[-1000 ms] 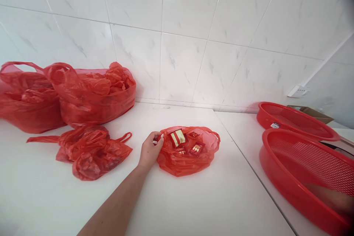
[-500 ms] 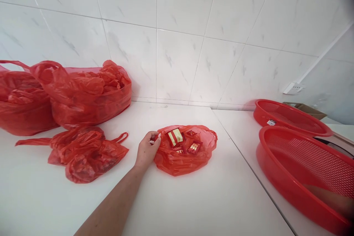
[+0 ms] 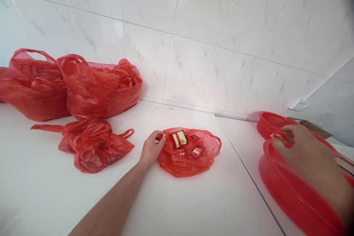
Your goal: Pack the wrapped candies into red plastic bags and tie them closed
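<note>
My left hand (image 3: 152,148) pinches the left rim of a red plastic bag (image 3: 184,169), which lies open on the white table. Inside the bag are several small red packets (image 3: 197,151) with pale print and a cream packet (image 3: 179,139) with a red stripe. At the right, my right hand (image 3: 306,155), smeared by motion, is above the near red plastic basket (image 3: 284,188). Its fingers are closed on a small red packet (image 3: 288,136), whose details are blurred.
Two large filled red bags (image 3: 103,96) stand at the back left by the tiled wall. Tied red bags (image 3: 96,147) lie in front of them. Behind the near basket is another red basket (image 3: 267,125), with a cardboard box (image 3: 318,129) beyond. A seam crosses the table.
My right hand has risen out of the near basket with a small red packet in its fingers. My left hand still holds the bag's rim. The view has shifted and tilted slightly.
</note>
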`<state>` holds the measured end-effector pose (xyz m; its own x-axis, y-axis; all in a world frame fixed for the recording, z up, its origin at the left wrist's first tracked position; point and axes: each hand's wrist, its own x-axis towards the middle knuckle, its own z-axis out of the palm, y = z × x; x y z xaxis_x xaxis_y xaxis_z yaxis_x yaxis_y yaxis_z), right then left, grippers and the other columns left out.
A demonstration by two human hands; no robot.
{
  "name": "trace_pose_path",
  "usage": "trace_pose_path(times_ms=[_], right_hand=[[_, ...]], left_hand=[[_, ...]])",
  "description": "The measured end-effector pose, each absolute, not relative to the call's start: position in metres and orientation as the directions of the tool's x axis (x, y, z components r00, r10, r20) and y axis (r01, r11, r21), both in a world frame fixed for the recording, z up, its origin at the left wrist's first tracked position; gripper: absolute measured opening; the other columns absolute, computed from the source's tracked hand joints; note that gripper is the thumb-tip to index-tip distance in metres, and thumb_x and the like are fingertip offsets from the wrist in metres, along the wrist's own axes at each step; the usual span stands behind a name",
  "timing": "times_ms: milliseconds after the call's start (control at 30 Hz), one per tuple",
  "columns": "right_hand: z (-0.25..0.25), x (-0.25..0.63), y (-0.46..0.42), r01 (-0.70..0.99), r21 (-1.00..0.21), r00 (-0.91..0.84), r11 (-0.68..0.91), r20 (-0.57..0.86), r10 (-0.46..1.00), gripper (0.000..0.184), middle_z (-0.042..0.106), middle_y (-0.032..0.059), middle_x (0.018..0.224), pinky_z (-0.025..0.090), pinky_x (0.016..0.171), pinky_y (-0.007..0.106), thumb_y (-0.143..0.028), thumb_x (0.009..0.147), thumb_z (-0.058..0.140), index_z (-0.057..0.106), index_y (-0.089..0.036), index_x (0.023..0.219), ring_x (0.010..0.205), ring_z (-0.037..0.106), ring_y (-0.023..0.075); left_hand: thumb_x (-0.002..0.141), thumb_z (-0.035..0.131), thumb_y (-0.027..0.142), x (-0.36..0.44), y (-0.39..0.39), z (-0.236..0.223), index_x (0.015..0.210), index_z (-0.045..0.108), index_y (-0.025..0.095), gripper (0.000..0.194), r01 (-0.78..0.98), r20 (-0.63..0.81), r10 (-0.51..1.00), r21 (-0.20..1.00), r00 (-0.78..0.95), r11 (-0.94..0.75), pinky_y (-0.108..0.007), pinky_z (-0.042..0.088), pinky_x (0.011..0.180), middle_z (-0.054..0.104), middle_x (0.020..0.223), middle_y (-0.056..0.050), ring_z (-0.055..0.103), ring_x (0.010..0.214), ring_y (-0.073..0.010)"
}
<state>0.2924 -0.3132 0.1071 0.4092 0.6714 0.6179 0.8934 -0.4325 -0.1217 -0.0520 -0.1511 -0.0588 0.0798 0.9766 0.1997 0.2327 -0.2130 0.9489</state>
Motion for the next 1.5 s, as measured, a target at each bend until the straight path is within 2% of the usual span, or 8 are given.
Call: trace_pose_path(times_ms=[267, 467, 567, 700, 900, 1033, 1333, 1500], right_hand=[[0.032, 0.165, -0.244, 0.994, -0.104, 0.006, 0.036, 0.382, 0.924, 0.021, 0.059, 0.0022, 0.104, 0.043, 0.058, 0.03, -0.032, 0.083, 0.043, 0.047, -0.027, 0.103, 0.074, 0.06, 0.018], [-0.002, 0.194, -0.242, 0.963, -0.264, 0.21, -0.056, 0.605, 0.768, 0.049, 0.039, 0.0115, 0.134, 0.039, 0.094, 0.042, -0.045, 0.076, 0.054, 0.046, -0.024, 0.119, 0.125, 0.038, 0.0303], [-0.016, 0.21, -0.246, 0.881, -0.437, 0.419, -0.181, 0.543, 0.728, 0.063, 0.042, 0.0148, 0.131, 0.043, 0.083, 0.043, -0.051, 0.069, 0.06, 0.044, -0.022, 0.122, 0.116, 0.046, 0.0335], [-0.016, 0.222, -0.231, 0.679, -0.674, 0.499, -0.291, 0.133, 0.856, 0.038, 0.062, 0.0083, 0.086, 0.042, 0.065, 0.039, -0.058, 0.07, 0.057, 0.06, -0.021, 0.078, 0.074, 0.058, 0.0272], [0.059, 0.222, -0.188, 0.258, -0.963, 0.421, 0.072, 0.179, 0.889, 0.034, 0.06, 0.0026, 0.073, 0.045, 0.063, 0.029, -0.053, 0.071, 0.058, 0.056, -0.02, 0.068, 0.068, 0.056, 0.0168], [0.099, 0.21, -0.184, 0.015, -0.929, 0.334, 0.37, 0.353, 0.874, 0.025, 0.061, 0.0017, 0.085, 0.048, 0.068, 0.027, -0.044, 0.069, 0.067, 0.06, -0.022, 0.078, 0.079, 0.058, 0.0154], [0.088, 0.222, -0.215, 0.101, -0.913, 0.401, 0.396, 0.401, 0.824, 0.016, 0.06, 0.003, 0.082, 0.05, 0.069, 0.03, -0.037, 0.073, 0.066, 0.062, -0.022, 0.074, 0.08, 0.058, 0.0172], [0.034, 0.241, -0.223, 0.101, -0.936, 0.425, 0.336, 0.346, 0.836, 0.033, 0.058, 0.0037, 0.116, 0.049, 0.085, 0.035, -0.051, 0.075, 0.061, 0.059, -0.027, 0.097, 0.108, 0.055, 0.0208]], left_hand=[[0.078, 0.053, 0.04, -0.054, -0.15, -0.061, 0.092, 0.059, 0.023, 0.023, 0.198, 0.186, 0.979, 0.96, 0.083, -0.199, -0.027, 0.045, 0.067, 0.065, 0.092, -0.001, 0.056, 0.071, -0.0145], [0.076, 0.054, 0.037, -0.051, -0.148, -0.062, 0.089, 0.061, 0.023, 0.021, 0.16, 0.213, 0.974, 0.961, 0.083, -0.224, -0.027, 0.045, 0.067, 0.065, 0.089, -0.001, 0.055, 0.07, -0.0144], [0.075, 0.055, 0.036, -0.05, -0.147, -0.062, 0.089, 0.062, 0.022, 0.02, 0.153, 0.206, 0.975, 0.964, 0.08, -0.216, -0.027, 0.045, 0.066, 0.065, 0.088, -0.001, 0.055, 0.069, -0.0142], [0.076, 0.054, 0.035, -0.051, -0.146, -0.064, 0.089, 0.061, 0.023, 0.019, 0.173, 0.204, 0.975, 0.961, 0.087, -0.217, -0.026, 0.044, 0.064, 0.063, 0.084, 0.0, 0.053, 0.066, -0.013], [0.077, 0.049, 0.027, -0.053, -0.148, -0.064, 0.093, 0.06, 0.024, 0.019, 0.111, 0.207, 0.977, 0.971, 0.05, -0.211, -0.025, 0.044, 0.064, 0.063, 0.085, 0.001, 0.054, 0.071, -0.0136], [0.078, 0.05, 0.027, -0.053, -0.148, -0.06, 0.096, 0.058, 0.024, 0.02, 0.054, 0.24, 0.97, 0.97, -0.022, -0.239, -0.026, 0.044, 0.067, 0.062, 0.087, 0.0, 0.054, 0.074, -0.0137], [0.078, 0.053, 0.03, -0.056, -0.15, -0.051, 0.107, 0.052, 0.023, 0.031, -0.001, 0.295, 0.944, 0.954, -0.148, -0.298, -0.026, 0.045, 0.069, 0.053, 0.077, 0.002, 0.053, 0.071, -0.013], [0.077, 0.053, 0.031, -0.056, -0.153, -0.036, 0.106, 0.052, 0.021, 0.031, -0.072, 0.258, 0.96, 0.961, -0.113, -0.267, -0.024, 0.044, 0.061, 0.056, 0.076, 0.001, 0.055, 0.066, -0.012]])
